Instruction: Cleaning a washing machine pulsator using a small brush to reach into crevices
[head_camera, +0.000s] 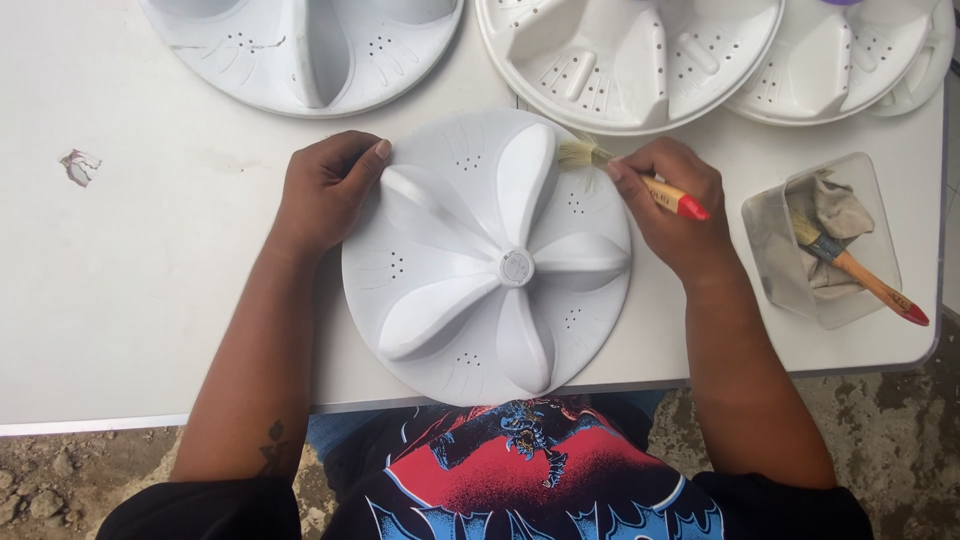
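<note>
the white disc (487, 256) lies flat at the table's (150, 300) near edge, its rim overhanging. the left hand (325, 190) presses on its upper left rim, fingers spread, gripping nothing. the right hand (672, 205) pinches a brush (630, 175) — bristles touching the disc's upper right. a tub (770, 230) with cloth and a second brush (860, 272) stands right — three more discs (300, 50) behind.

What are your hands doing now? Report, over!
Left hand steadies white finned disc at rim. Right hand holds small brush, bristles on disc. Nothing in the way.
</note>
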